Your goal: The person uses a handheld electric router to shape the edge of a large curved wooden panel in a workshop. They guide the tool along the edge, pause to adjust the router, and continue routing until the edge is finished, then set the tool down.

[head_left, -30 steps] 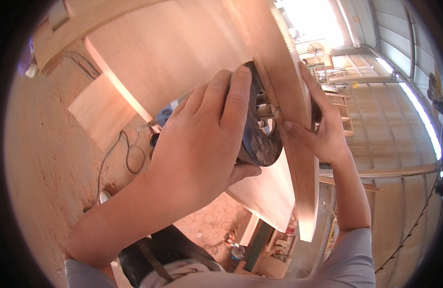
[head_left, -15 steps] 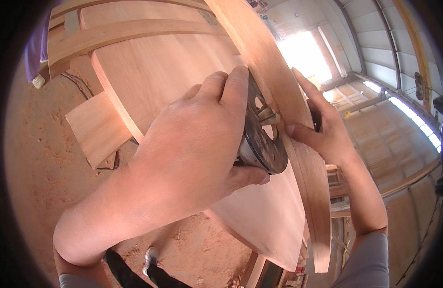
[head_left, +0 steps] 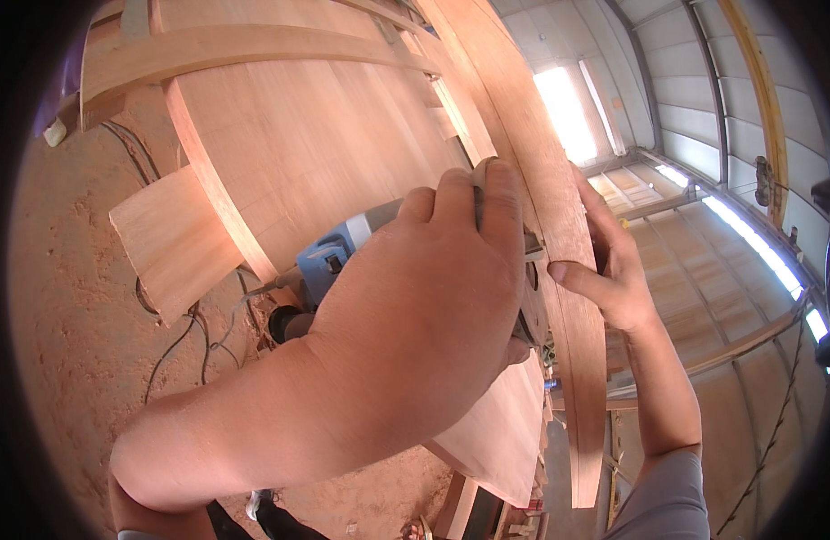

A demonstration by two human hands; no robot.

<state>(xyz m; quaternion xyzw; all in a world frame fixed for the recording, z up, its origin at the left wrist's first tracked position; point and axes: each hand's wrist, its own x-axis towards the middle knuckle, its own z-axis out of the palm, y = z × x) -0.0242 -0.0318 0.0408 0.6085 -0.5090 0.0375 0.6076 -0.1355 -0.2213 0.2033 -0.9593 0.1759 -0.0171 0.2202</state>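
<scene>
My left hand is wrapped over a blue and grey router, hiding most of its body. Past my fingers, part of the router's dark base shows close against a long curved wooden piece. A thin seam or line runs along that piece, which stands tilted from the top of the view to the lower right. My right hand grips its far edge, the thumb on the near face and the fingers behind. Whether the cutter touches the wood is hidden.
A broad wooden panel lies beneath, with a curved rail across it. A short board sticks out at its left side. Cables trail on the dusty floor. Another person's shoe shows at the far left.
The router has turned and moved to the right with my left hand; its blue body now shows and its base is mostly covered. My right hand has moved slightly down along the wood.
</scene>
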